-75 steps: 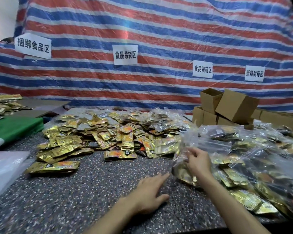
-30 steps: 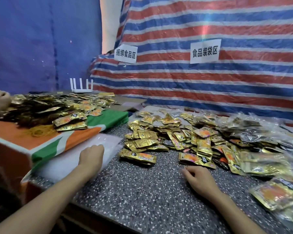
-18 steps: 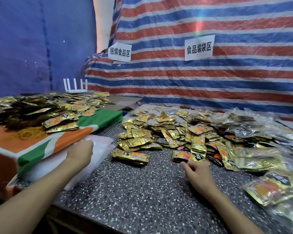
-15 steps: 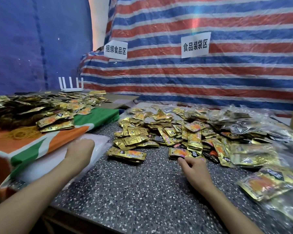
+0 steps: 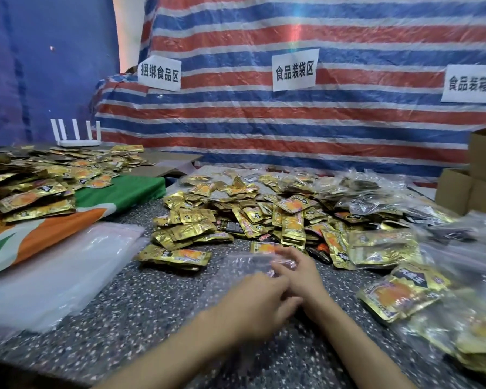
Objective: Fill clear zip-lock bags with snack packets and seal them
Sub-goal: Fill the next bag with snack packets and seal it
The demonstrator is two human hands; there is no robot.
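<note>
An empty clear zip-lock bag (image 5: 237,266) lies blurred over the speckled table (image 5: 141,313) in front of me. My left hand (image 5: 260,303) grips its near side with curled fingers. Close beside it, my right hand (image 5: 302,275) pinches the bag near its upper edge. Just beyond the hands spreads a wide heap of gold snack packets (image 5: 236,217). A stack of empty clear bags (image 5: 54,265) lies at the left. Filled bags of packets (image 5: 404,290) sit at the right.
A lower table under a green and orange cloth (image 5: 68,226) at the left holds more gold packets (image 5: 37,192) and a white router (image 5: 76,136). Cardboard boxes (image 5: 483,175) stand at the far right. More filled bags (image 5: 376,192) lie at the back, before a striped tarp wall.
My left hand has left the stack of empty bags and come to the centre with one clear bag. My right hand now meets it and holds the bag too.
</note>
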